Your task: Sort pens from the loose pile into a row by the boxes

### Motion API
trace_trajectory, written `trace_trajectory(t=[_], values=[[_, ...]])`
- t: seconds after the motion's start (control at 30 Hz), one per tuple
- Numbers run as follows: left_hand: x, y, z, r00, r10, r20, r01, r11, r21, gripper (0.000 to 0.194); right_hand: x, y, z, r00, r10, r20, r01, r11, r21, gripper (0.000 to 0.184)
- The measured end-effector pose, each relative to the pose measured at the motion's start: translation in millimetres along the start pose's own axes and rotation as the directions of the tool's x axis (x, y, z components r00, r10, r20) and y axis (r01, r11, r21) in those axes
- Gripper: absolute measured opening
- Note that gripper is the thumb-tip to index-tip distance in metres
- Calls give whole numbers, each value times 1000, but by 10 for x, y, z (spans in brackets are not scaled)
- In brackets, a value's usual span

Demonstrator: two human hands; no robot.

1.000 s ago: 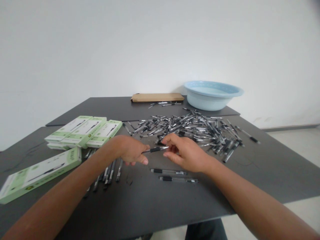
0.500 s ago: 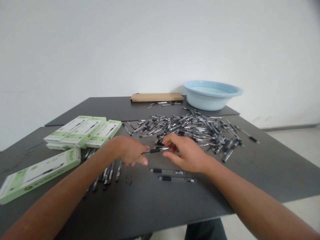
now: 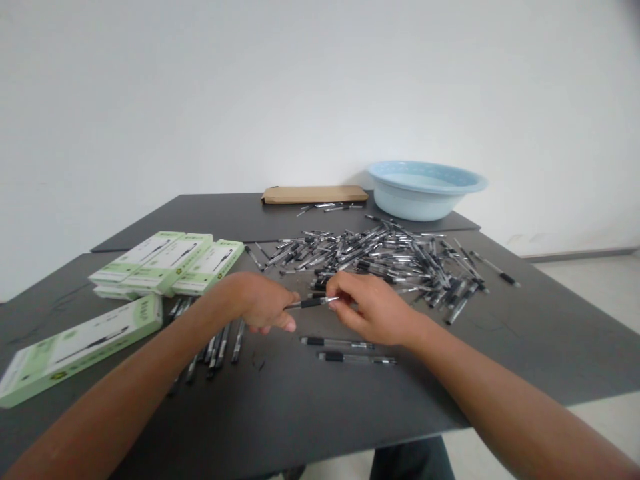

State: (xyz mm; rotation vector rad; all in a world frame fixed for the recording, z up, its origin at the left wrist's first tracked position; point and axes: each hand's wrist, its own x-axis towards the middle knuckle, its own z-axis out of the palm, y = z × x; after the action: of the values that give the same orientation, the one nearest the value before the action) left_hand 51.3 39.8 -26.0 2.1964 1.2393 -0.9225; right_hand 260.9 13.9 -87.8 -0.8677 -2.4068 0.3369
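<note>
My left hand (image 3: 266, 303) grips a black-and-clear pen (image 3: 311, 303) by its rear part, with the tip pointing right. At the pen's tip, the thumb and forefinger of my right hand (image 3: 373, 310) are pinched together. Two more pens lie side by side just below my hands, a nearer pen (image 3: 357, 359) and a farther pen (image 3: 337, 343). Beyond my right hand spreads a large loose pile of pens (image 3: 370, 250). Under and beside my left forearm is a group of pens (image 3: 220, 350), partly hidden by the arm.
Green-and-white pen boxes (image 3: 165, 263) are stacked at the left, with a single box (image 3: 83, 347) nearer to me. A light blue basin (image 3: 420, 200) stands at the back right beside a flat brown cardboard piece (image 3: 315, 194). The dark table (image 3: 300, 413) ends close to me.
The fingers of my right hand have closed from slightly apart to a pinch at the pen's tip. My left hand and the pen have hardly moved.
</note>
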Motion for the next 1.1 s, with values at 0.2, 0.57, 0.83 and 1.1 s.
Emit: trace_trajectory(t=[0.2, 0.57, 0.83, 1.1], values=[[12, -10, 7, 1000, 8, -7, -7, 1000, 6, 51, -7, 4, -7, 1000, 14, 23, -15, 999, 33, 15], [-7, 5, 20, 1000, 10, -19, -11, 1000, -23, 56, -2, 23, 7, 1000, -4, 28, 2, 998, 59, 17], [-16, 15, 19, 1000, 18, -25, -18, 999, 29, 51, -4, 10, 30, 999, -45, 10, 45, 999, 10, 6], [-38, 22, 16, 998, 24, -51, -23, 1000, 16, 47, 0, 4, 21, 999, -41, -12, 41, 999, 6, 8]])
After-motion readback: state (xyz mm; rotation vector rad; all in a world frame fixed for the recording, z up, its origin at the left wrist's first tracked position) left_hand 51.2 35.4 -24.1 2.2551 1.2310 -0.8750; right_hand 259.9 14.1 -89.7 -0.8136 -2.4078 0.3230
